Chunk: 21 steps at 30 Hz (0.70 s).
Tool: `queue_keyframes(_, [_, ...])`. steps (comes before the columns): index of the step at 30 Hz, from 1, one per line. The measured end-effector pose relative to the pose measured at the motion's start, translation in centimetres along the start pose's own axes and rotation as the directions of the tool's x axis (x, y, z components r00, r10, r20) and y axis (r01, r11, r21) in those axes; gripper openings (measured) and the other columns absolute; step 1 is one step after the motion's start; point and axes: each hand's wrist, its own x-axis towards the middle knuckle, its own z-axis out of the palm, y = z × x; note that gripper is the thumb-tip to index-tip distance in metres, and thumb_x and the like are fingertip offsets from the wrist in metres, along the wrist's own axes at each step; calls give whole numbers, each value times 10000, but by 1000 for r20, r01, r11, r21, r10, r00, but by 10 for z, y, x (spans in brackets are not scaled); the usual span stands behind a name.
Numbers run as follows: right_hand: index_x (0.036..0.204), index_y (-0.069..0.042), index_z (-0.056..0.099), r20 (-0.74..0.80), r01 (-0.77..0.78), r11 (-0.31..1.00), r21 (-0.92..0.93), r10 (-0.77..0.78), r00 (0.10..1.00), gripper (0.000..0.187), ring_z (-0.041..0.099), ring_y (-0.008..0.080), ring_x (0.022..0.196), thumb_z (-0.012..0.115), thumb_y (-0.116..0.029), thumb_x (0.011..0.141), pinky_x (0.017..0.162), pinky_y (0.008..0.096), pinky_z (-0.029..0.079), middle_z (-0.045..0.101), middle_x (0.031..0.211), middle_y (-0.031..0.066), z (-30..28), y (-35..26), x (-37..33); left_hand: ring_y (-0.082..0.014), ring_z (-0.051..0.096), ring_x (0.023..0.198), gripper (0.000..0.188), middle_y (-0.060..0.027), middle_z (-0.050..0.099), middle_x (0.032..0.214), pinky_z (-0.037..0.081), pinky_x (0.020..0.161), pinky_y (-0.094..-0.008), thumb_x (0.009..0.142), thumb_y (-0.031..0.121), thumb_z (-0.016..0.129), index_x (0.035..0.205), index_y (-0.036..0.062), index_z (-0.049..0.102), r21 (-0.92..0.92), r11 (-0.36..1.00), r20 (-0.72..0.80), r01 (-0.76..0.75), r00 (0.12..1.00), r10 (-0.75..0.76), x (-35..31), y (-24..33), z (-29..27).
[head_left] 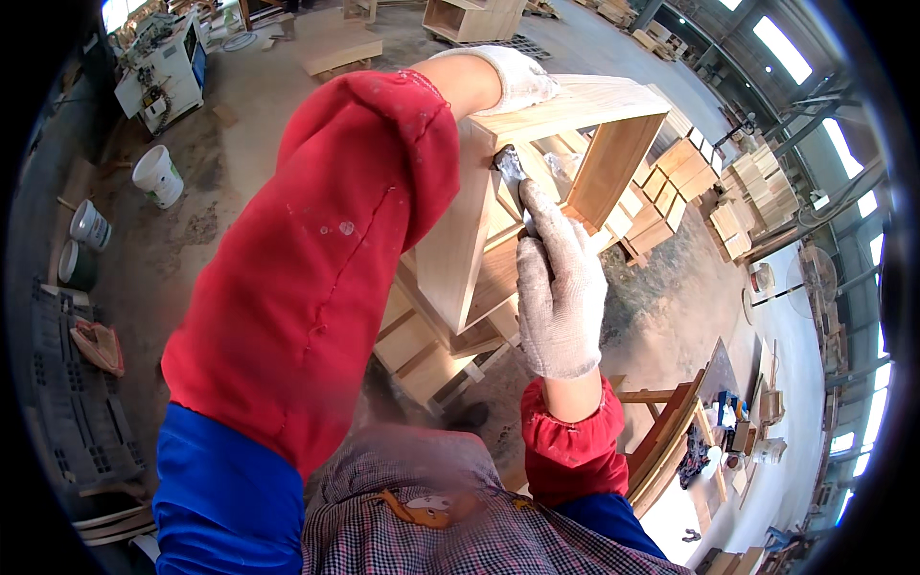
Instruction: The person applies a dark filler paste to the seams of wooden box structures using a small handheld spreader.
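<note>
Workshop light falls across a pale open-fronted wooden frame (465, 230) in the head view, which I follow from my remote station. The right hand (563, 287), in a soiled knit glove, is closed on a slim metal tool (511, 172), one finger laid along its length. From that hand, the frame's upper left inner corner lies ahead and slightly to the left; the tool's long axis slants the same way, its tip near the inner edge of the left panel (whether it touches, I cannot tell from here). The right hand is the nearer of the two to the wearer's body. The left hand (517, 79), in a whiter glove, lies over the frame's far left top corner at the end of a red sleeve (331, 230); its fingertips are out of my sight, so I cannot say whether they grip or merely rest.

The frame stands tilted in front of the wearer, above other wooden pieces (412, 355), its boards smooth, light and plainly grained. The tool looks silvery, with dark smudges, its lower end partly hidden by the glove. To the right I see stacked wooden boxes (685, 171); to the left, a white bucket (158, 177) on the floor (240, 172).
</note>
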Motion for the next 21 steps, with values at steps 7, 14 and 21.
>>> queue_keyframes(7, [1284,-72,604,149,-66,954,-292,114,982,425,631,337,917,546,9,871,818,374,498,636,1020,185,-19,-40,12,-309,590,1154,499,-121,642,1261,434,999,-362,971,448,453,1290,98,611,-25,1000,16,19,1000,-18,-3,-3,-3])
queue_keyframes(14, [1248,-52,624,171,-24,956,-293,77,982,398,663,320,814,561,-3,858,754,361,517,656,947,189,-39,-43,20,-314,563,1208,510,-117,614,1312,415,1034,-369,964,448,453,1303,99,604,-62,996,46,60,997,-57,-2,1,-3])
queue_keyframes(21, [1236,-43,632,192,-32,942,-335,102,976,392,670,317,823,559,-3,854,754,351,516,659,925,198,-33,-48,18,-316,537,1243,524,-113,594,1341,400,1053,-365,961,462,457,1309,96,599,-24,998,32,56,998,-55,-1,3,-2])
